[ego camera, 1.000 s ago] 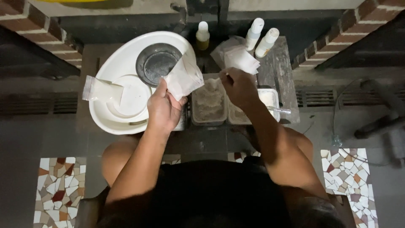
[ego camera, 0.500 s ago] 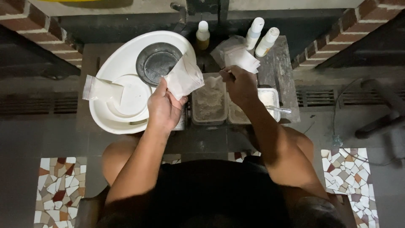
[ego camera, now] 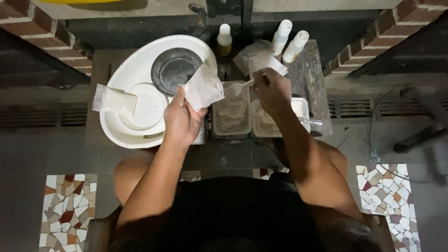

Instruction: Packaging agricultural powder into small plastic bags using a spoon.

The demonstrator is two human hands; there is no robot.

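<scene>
My left hand [ego camera: 181, 116] grips a small clear plastic bag [ego camera: 201, 88] holding pale powder, its mouth tilted toward the right. My right hand [ego camera: 272, 88] pinches a small white spoon [ego camera: 238, 87] loaded with powder, its bowl just right of the bag's mouth and above a rectangular tub of pale powder [ego camera: 231, 112]. A second tub of powder [ego camera: 268, 122] lies under my right wrist.
A big white basin [ego camera: 135, 70] at the left holds a dark round dish [ego camera: 176, 70], a white plate [ego camera: 148, 106] and another filled bag [ego camera: 112, 99]. Three small bottles [ego camera: 282, 37] stand at the back. Folded plastic bags [ego camera: 261, 59] lie behind the tubs.
My right hand has lifted the loaded spoon leftward toward the bag's mouth. The left hand and bag have barely moved.
</scene>
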